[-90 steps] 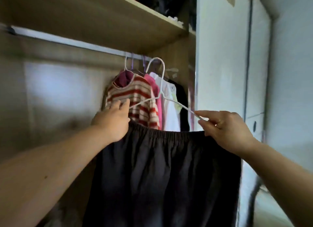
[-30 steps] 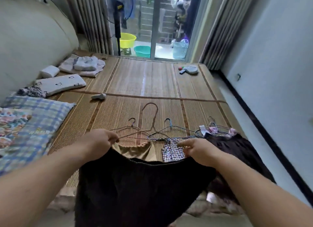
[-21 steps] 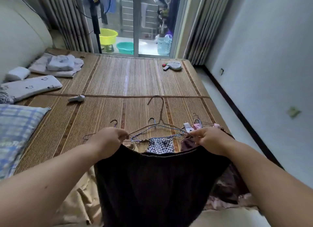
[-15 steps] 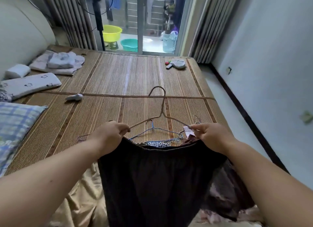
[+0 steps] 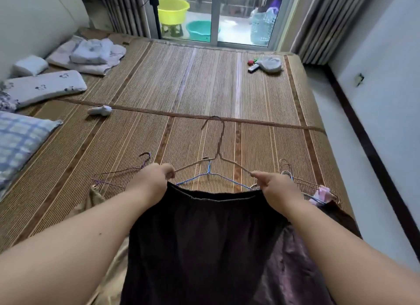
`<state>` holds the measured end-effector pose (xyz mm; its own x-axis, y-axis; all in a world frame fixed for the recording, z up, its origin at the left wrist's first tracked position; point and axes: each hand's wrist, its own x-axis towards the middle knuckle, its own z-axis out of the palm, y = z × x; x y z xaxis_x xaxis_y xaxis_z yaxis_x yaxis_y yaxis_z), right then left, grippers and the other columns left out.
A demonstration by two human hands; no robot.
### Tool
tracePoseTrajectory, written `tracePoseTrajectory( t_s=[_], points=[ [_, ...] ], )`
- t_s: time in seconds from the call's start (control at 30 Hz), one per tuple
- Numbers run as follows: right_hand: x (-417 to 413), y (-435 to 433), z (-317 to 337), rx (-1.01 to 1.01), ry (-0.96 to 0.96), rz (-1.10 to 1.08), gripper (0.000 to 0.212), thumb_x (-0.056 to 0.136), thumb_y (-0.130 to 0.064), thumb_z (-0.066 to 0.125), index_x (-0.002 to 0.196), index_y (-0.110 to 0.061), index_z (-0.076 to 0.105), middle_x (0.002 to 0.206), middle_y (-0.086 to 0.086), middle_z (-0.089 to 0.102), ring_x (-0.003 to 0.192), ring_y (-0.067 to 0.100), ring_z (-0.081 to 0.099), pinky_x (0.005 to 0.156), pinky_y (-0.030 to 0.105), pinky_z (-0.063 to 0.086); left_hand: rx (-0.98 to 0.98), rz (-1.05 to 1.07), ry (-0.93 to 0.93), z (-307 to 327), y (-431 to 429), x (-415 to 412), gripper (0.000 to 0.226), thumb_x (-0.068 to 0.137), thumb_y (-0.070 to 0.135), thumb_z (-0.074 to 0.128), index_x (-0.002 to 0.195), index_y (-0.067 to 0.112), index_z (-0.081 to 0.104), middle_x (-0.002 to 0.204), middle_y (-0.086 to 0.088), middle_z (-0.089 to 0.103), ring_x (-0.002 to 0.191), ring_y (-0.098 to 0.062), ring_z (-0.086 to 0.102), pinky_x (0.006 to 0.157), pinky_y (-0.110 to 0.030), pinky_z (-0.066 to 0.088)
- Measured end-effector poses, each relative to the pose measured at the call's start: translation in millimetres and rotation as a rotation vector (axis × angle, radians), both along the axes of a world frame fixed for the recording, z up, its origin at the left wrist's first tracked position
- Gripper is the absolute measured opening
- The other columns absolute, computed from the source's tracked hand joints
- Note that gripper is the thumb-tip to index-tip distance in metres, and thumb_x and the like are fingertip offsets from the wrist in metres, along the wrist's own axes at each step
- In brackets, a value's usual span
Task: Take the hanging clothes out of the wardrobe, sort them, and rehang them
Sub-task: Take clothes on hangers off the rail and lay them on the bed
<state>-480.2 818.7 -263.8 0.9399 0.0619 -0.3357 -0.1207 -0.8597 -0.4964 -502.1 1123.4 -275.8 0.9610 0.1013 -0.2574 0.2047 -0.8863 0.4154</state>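
A dark brown skirt [image 5: 204,241] with an elastic waistband hangs from a pale wire hanger [image 5: 219,143] over the near edge of the bed. My left hand [image 5: 152,179] grips the hanger's left end together with the waistband. My right hand [image 5: 276,188] pinches the right end the same way. Under the skirt on the bamboo mat [image 5: 193,88] lie other hung clothes: a beige garment [image 5: 95,196] on a purple hanger [image 5: 127,170], a blue hanger [image 5: 210,175], and a dark purple garment [image 5: 293,270] with a pink piece [image 5: 322,194] on metal hangers. The wardrobe is out of view.
Pillows [image 5: 45,86], a checked blanket [image 5: 18,143] and folded bedding [image 5: 91,54] lie along the bed's left side. A small white device [image 5: 100,110] and a grey pouch [image 5: 270,64] sit on the mat. A narrow floor strip [image 5: 354,168] runs on the right beside the wall.
I have turned from the wardrobe to the bed, carrying the skirt on its hanger in both hands. The skirt has come down lower over the clothes lying on the mat.
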Motion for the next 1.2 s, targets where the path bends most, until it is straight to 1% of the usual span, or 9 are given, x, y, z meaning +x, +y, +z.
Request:
tracePoseTrajectory(
  t_s=[0.07,0.27,0.4,0.53,0.67,0.77,0.9,1.03,1.2],
  points=[
    [20.8,2.7,-42.1,-0.045,0.030,0.004,0.045,0.094,-0.014,0.043,0.127,-0.041,0.055,0.127,-0.015,0.060,0.119,0.009,0.053,0.095,0.025,0.042,-0.003,0.017,0.051,-39.1,2.0,15.6,0.030,0.094,0.016,0.036,0.099,0.032,0.061,0.102,0.007,0.059,0.091,-0.016,0.057,0.076,-0.034,0.048],
    [72.8,11.4,-171.1,-0.205,0.107,0.057,0.047,0.094,-0.014,0.039,0.130,-0.042,0.052,0.126,-0.007,0.061,0.114,0.018,0.057,0.091,0.026,0.043,0.003,0.018,0.204,-167.9,3.9,67.4,0.027,0.088,0.016,0.038,0.088,0.035,0.057,0.095,0.006,0.061,0.087,-0.020,0.058,0.076,-0.035,0.048],
    [103.9,17.2,-248.3,-0.261,0.132,0.082,0.052,0.090,-0.009,0.035,0.128,-0.040,0.053,0.122,-0.003,0.063,0.108,0.022,0.059,0.091,0.034,0.048,0.022,0.026,0.237,-245.0,4.5,93.8,0.028,0.086,0.015,0.038,0.095,0.030,0.061,0.099,0.000,0.063,0.090,-0.024,0.059,0.083,-0.039,0.051],
    [129.7,29.1,-296.2,-0.372,0.090,0.083,0.046,0.090,-0.007,0.034,0.122,-0.032,0.054,0.115,0.005,0.063,0.103,0.028,0.059,0.085,0.035,0.048,0.078,0.045,0.192,-298.2,6.4,118.0,0.024,0.093,0.019,0.038,0.096,0.027,0.061,0.098,-0.008,0.057,0.092,-0.032,0.057,0.081,-0.035,0.048],
    [143.6,38.1,-327.8,-0.403,0.066,0.033,0.043,0.092,-0.012,0.032,0.126,-0.030,0.052,0.115,0.009,0.060,0.107,0.032,0.055,0.089,0.041,0.048,0.044,0.074,0.182,-332.9,8.7,131.4,0.024,0.095,0.027,0.039,0.101,0.026,0.063,0.101,-0.010,0.057,0.094,-0.034,0.057,0.082,-0.038,0.048],
    [143.7,44.5,-335.1,-0.393,0.068,0.011,0.040,0.095,-0.025,0.037,0.134,-0.031,0.045,0.118,0.010,0.056,0.112,0.032,0.050,0.093,0.043,0.044,0.042,0.046,0.219,-341.0,7.5,132.2,0.034,0.095,0.039,0.044,0.125,0.029,0.057,0.119,-0.011,0.052,0.111,-0.034,0.052,0.096,-0.043,0.045],
    [127.8,59.0,-316.5,-0.369,0.066,0.009,0.047,0.092,-0.037,0.049,0.138,-0.030,0.039,0.131,0.007,0.047,0.123,0.029,0.041,0.100,0.046,0.035,0.051,0.004,0.282,-323.7,4.7,121.4,0.058,0.092,0.048,0.049,0.145,0.031,0.032,0.154,-0.010,0.021,0.139,-0.032,0.025,0.114,-0.046,0.025],
    [115.6,83.7,-269.9,-0.291,0.020,0.122,0.055,0.091,-0.038,0.053,0.142,-0.034,0.033,0.139,0.002,0.040,0.130,0.024,0.034,0.106,0.048,0.031,0.075,-0.076,0.250,-267.1,0.3,115.0,0.063,0.092,0.045,0.052,0.147,0.032,0.026,0.157,-0.005,0.012,0.143,-0.028,0.019,0.114,-0.047,0.024],
    [99.5,124.7,-177.2,-0.201,-0.093,0.246,0.060,0.089,-0.039,0.056,0.143,-0.037,0.030,0.137,-0.005,0.041,0.128,0.020,0.037,0.109,0.045,0.030,0.099,-0.220,0.130,-159.5,0.5,104.3,0.065,0.092,0.044,0.052,0.148,0.031,0.022,0.155,0.002,0.022,0.142,-0.020,0.022,0.114,-0.046,0.023]
  ],
)
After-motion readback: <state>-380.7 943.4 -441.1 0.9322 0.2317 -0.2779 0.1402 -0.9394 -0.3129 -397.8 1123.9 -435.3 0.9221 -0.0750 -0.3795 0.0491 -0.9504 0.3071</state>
